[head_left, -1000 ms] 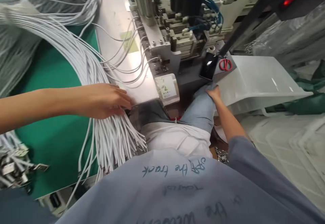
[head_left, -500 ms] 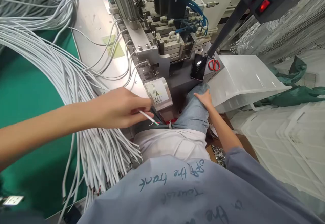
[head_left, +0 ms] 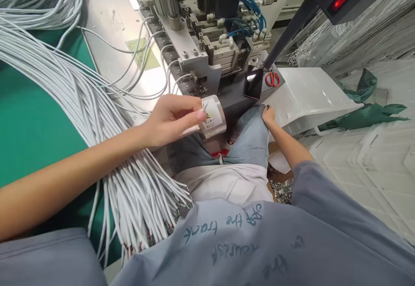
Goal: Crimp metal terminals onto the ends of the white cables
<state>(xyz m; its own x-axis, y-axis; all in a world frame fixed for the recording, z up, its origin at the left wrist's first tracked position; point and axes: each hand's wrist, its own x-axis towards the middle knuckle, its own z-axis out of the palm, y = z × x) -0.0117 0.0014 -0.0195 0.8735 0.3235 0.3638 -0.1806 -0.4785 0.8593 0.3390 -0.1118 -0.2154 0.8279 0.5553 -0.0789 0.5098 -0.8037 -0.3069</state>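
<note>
Green matting covers the tabletop [head_left: 29,117] on the left, and a steel plate carries a grey metal press machine with blue air hoses [head_left: 207,39] straight ahead. From the head camera: the left hand [head_left: 171,119] is up in front of the machine's white guard block with a yellow warning label [head_left: 212,115], thumb and fingers pinched on the tip of one thin white cable [head_left: 203,108]. That tip points up and to the right, toward the slots at the machine's front, which lie just beyond the fingers. The left hand is clearly the nearer one. Under its forearm a thick bundle of white cables [head_left: 97,113] sweeps from far left down to the tabletop's near edge. The right hand [head_left: 268,114] rests curled on the person's knee in light blue jeans, holding nothing, beside a white plastic chute [head_left: 311,93]. A black phone [head_left: 253,84] and red-handled scissors [head_left: 272,78] lie on the machine base.
</note>
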